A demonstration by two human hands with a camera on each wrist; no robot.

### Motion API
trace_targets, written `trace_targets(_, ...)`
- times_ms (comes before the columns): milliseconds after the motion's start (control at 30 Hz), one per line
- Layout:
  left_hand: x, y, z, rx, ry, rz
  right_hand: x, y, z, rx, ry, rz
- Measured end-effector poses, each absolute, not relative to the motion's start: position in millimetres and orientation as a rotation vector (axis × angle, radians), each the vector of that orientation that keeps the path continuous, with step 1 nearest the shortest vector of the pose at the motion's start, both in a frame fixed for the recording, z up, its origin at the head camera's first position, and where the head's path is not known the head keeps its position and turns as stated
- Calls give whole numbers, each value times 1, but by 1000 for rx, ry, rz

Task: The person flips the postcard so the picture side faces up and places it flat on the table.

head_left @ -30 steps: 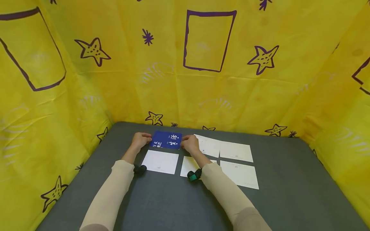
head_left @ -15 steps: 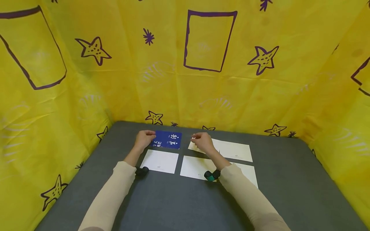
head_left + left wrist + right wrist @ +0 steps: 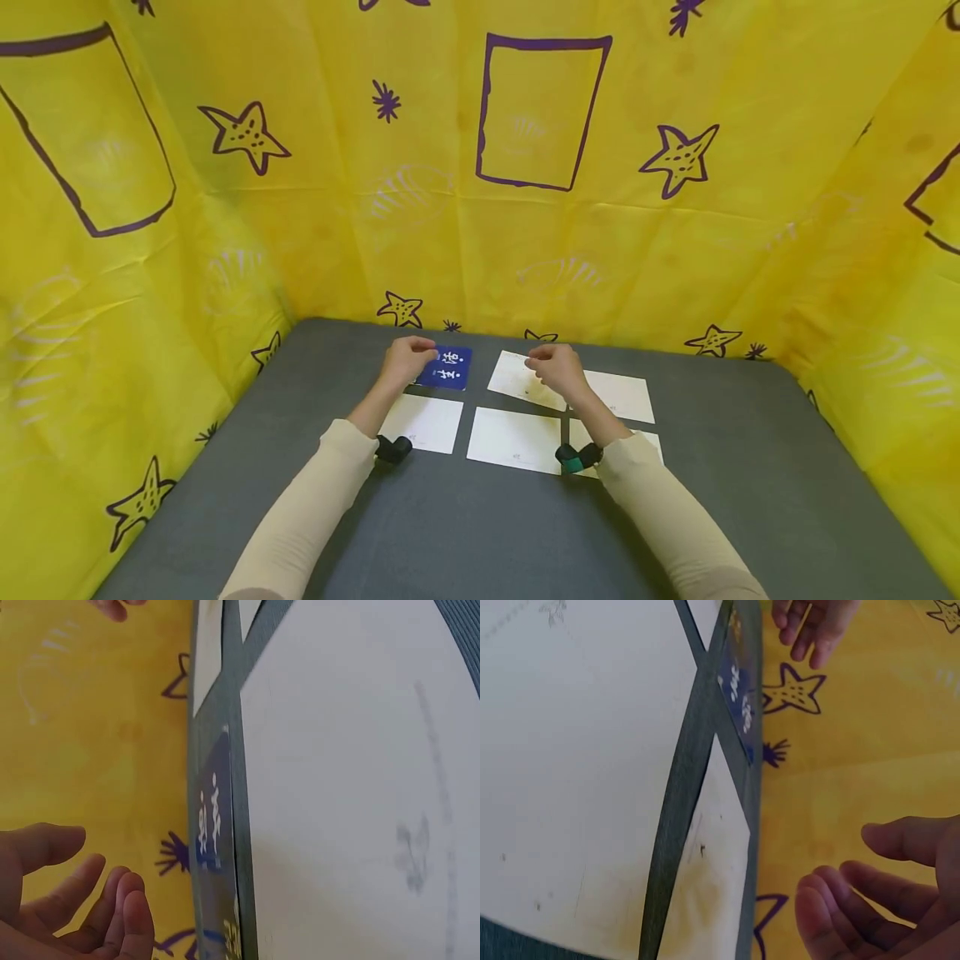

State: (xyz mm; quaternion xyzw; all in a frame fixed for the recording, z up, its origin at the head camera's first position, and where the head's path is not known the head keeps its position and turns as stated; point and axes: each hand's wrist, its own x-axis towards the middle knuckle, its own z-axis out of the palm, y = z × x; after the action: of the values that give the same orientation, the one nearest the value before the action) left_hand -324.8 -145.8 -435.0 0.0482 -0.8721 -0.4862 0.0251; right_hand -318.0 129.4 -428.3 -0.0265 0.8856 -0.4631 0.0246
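Note:
My left hand (image 3: 406, 361) hovers over the left part of a blue card (image 3: 452, 368) with white characters, hiding that part in the head view. In the left wrist view, the left hand's loosely bent fingers (image 3: 56, 904) hold nothing, thumb apart from them. Over the upper middle white card (image 3: 516, 377) hangs my right hand (image 3: 561, 372). The right wrist view shows its fingers (image 3: 877, 892) relaxed too, with nothing between thumb and fingertips. This white card lies slightly askew, its corner by the upper right white card (image 3: 628, 397).
A lower row holds a left white card (image 3: 431, 422), a middle one (image 3: 512, 439) and a right one partly behind the right wrist. All lie on a dark grey table (image 3: 450, 533). Yellow patterned cloth (image 3: 337, 233) surrounds the table's back and sides.
The right hand has left the blue card's right edge and moved right, over the upper middle white card. The left hand has let go of the blue card's left edge and shifted right above it.

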Motion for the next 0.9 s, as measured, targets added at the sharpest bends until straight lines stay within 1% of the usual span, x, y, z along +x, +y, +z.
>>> trace_targets(300,-324,-119,-439,102,-2727,-1617,-321,156,-428,17,2716,-1396)
trace_targets(500,-326,-100,-441,62,-2776,-1581,-325,170,-430,75,2731,-1346)
trace_targets(900,-329,-68,-451,25,-2825,-1546,-328,183,-437,169,2740,-1241)
